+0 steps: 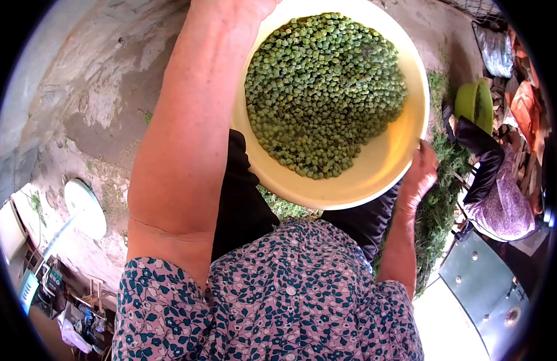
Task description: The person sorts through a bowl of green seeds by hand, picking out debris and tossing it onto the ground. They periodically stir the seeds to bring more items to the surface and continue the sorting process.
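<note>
A pale yellow basin (326, 195) is tilted over my lap, holding a heap of small round green seeds or berries (326, 90). Their exact kind I cannot make out. On the basin's lower right rim, my right hand (421, 171) is closed, its fingers partly hidden behind the rim. My left arm stretches up along the basin's left side. Only a bit of my left hand (263, 7) shows at the top edge of the view, by the rim, and its fingers are out of sight.
Another person (501, 198) in a purple patterned top sits at the right, near a green basin (474, 103). Green cuttings (438, 240) lie on the ground between us. A metal panel (483, 283) stands at lower right; a white fan-like round object (86, 209) is at left.
</note>
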{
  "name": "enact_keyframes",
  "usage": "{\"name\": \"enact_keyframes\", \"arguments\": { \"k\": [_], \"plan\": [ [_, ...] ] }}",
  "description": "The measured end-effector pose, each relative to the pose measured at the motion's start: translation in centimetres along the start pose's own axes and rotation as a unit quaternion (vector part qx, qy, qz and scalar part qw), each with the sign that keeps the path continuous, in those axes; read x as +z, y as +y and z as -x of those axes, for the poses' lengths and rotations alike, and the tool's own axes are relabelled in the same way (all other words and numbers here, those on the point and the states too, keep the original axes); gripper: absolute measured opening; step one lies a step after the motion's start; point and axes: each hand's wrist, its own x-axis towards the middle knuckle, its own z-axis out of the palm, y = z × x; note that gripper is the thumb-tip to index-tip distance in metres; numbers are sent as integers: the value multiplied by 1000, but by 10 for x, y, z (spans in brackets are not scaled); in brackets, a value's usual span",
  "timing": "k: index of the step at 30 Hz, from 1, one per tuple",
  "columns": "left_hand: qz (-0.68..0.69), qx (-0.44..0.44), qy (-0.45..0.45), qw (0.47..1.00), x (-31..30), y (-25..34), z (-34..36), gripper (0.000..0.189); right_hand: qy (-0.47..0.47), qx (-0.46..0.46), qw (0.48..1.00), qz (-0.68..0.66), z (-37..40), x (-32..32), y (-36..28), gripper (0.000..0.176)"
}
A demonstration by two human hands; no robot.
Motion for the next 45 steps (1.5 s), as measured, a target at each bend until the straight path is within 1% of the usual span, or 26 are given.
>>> {"name": "enact_keyframes", "arguments": {
  "k": [1, 2, 3, 4, 5, 6, 7, 8, 9, 13, 16, 18, 21, 23, 24, 25, 26, 27, 29, 31, 32, 33, 35, 39, 41, 45],
  "plan": [
    [0, -2, -4, 1000, -2, 0, -1, 4, -62, 110, 990, -62, 1, 19, -4, 28],
    [0, -3, -8, 1000, -2, 0, -3, 4, -109, 147, 970, -162, 5, 37, -9, 30],
    [-1, -2, -9, 1000, -2, 0, -2, 4, -142, 274, 934, -179, 5, 57, -10, 33],
    [0, 1, -1, 1000, -1, 0, -1, 5, -174, 323, 912, -182, 5, 75, -6, 34],
    [2, 3, 8, 1000, -1, 1, -1, 5, -208, 386, 893, -99, 4, 89, -5, 37],
    [2, 4, 7, 1000, -1, 1, -1, 5, -219, 405, 887, -37, 4, 121, 39, 49],
    [2, 4, 8, 1000, -2, 2, -1, 5, -220, 404, 887, -38, 13, 142, 60, 49],
    [1, 3, 10, 1000, -3, 3, -1, 5, -208, 396, 883, -140, 21, 159, 75, 56],
    [1, 3, 11, 1000, -3, 3, -1, 5, -195, 385, 869, -241, 23, 160, 67, 64],
    [0, 3, 6, 1000, 3, 3, 3, 5, -222, 351, 884, -214, 23, 145, 35, 74],
    [-3, 2, 7, 1000, 6, 0, 5, 5, -212, 386, 856, -271, 23, 147, 32, 78],
    [-9, -1, 3, 1000, 7, -3, 5, 5, -285, 321, 857, -283, 22, 156, 24, 82],
    [-19, -2, -3, 1000, 5, -1, 4, 6, -241, 347, 862, -281, 30, 165, -36, 84],
    [-26, -16, 20, 999, 5, 0, 5, 7, -251, 359, 795, -418, 29, 171, -60, 83],
    [-28, -19, 19, 999, 5, -1, 5, 7, -304, 330, 815, -366, 25, 166, -76, 80],
    [-29, -10, 17, 999, 5, -2, 5, 7, -297, 238, 877, -294, 26, 187, -77, 76],
    [-29, 2, 15, 999, 6, -1, 4, 8, -335, 146, 901, -235, 29, 197, -74, 72],
    [-30, 2, 12, 999, 7, -1, 3, 8, -385, 99, 893, -210, 29, 187, -92, 71],
    [-32, -4, 7, 999, 6, -2, 3, 8, -422, 9, 899, -120, 41, 203, -96, 68],
    [-29, -4, 10, 1000, 7, -1, 4, 8, -453, -81, 883, -91, 57, 190, -108, 71],
    [-24, -5, 15, 1000, 7, -1, 5, 7, -438, -128, 889, -34, 68, 176, -112, 61],
    [-25, -4, 16, 1000, 6, 0, 6, 7, -438, -128, 889, -36, 76, 169, -108, 61],
    [-15, -5, 13, 1000, 4, 1, 7, 7, -420, -261, 868, -43, 84, 155, -91, 52],
    [-21, -6, 11, 1000, 2, 1, 5, 8, -466, -310, 828, -22, 90, 107, -68, 46],
    [-20, -12, 4, 1000, -2, 3, 3, 8, -556, -288, 779, -23, 88, 87, -59, 39],
    [-14, -4, 27, 1000, 3, 3, 7, 7, -543, -272, 791, -71, 75, 65, -37, 31]
  ]
}}
